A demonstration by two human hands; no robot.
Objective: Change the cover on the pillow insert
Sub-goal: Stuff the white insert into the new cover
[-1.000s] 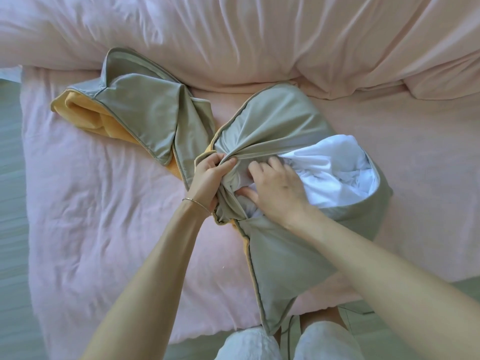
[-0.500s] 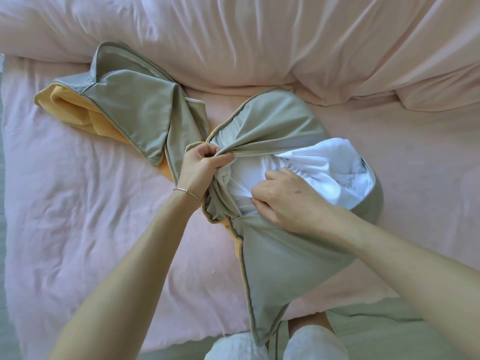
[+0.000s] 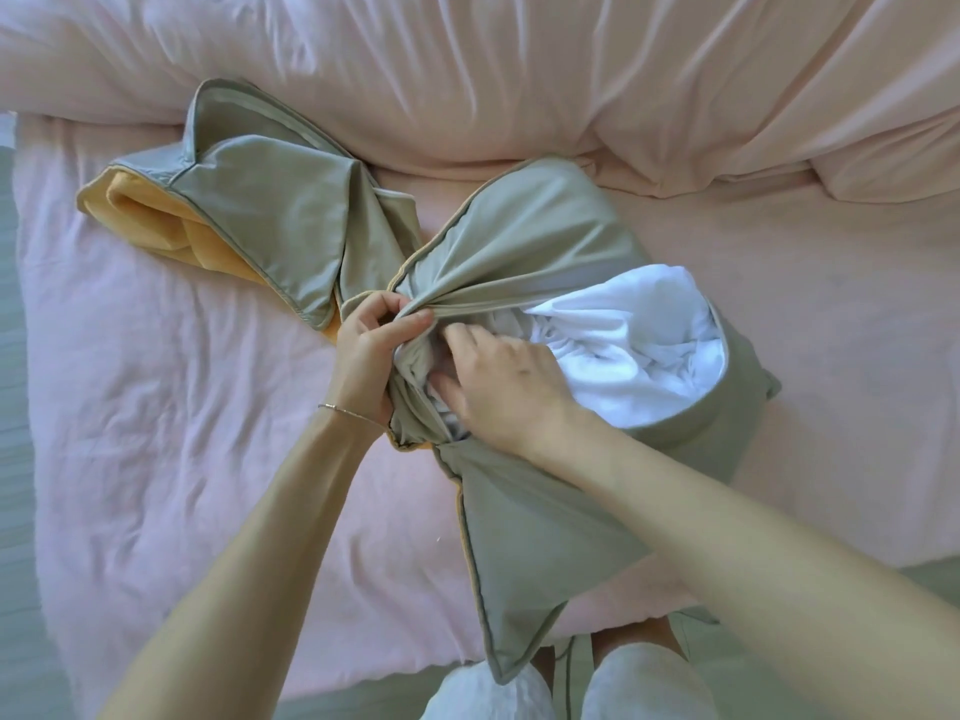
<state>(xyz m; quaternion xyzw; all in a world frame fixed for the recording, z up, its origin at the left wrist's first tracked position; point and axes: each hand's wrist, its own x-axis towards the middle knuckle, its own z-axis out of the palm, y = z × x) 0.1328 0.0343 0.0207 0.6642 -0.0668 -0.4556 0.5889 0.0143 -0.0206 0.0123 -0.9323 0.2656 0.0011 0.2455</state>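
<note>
A white pillow insert (image 3: 639, 350) lies on the bed, partly wrapped in an olive-green cover (image 3: 524, 517) with orange piping. My left hand (image 3: 371, 350) grips the bunched edge of this cover at its opening and holds it up. My right hand (image 3: 506, 387) presses on the insert at the opening, fingertips tucked under the gathered cloth. The insert's right part bulges out of the cover, uncovered. A second cover (image 3: 260, 220), olive outside and yellow inside, lies crumpled to the left.
The bed carries a pink sheet (image 3: 171, 418) and a bulky pink duvet (image 3: 519, 75) along the far side. The near bed edge runs across the bottom, with grey-green floor (image 3: 26, 589) beyond. My knees in white shorts (image 3: 488, 693) show at the bottom.
My right hand moved left and deeper into the cover's opening, pushing the insert in. My left hand kept its grip on the cover edge. The camera view shifted slightly.
</note>
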